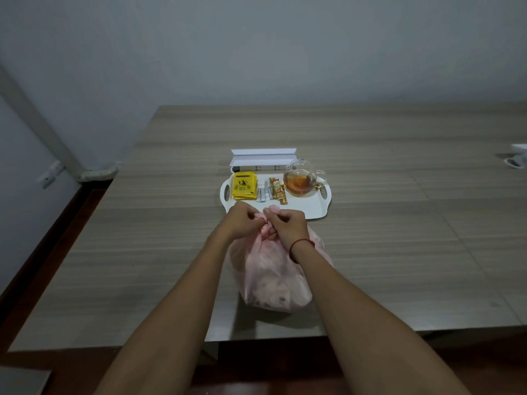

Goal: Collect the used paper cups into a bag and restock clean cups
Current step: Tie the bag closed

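A translucent pink plastic bag (273, 280) stands on the wooden table (142, 252) near its front edge, bulging with paper cups seen faintly through the film. Its neck is bunched and twisted at the top. My left hand (242, 220) and my right hand (288, 223) are both closed on the bag's gathered handles, close together above the bag. A red string circles my right wrist. No loose cups show on the table.
Just behind the bag lies a white tray (313, 209) holding yellow tea packets (244, 186), sachets (273, 191) and a glass teapot (300, 179) of amber tea. A white open box (263, 161) sits behind it. A white object (517, 159) is at the right edge.
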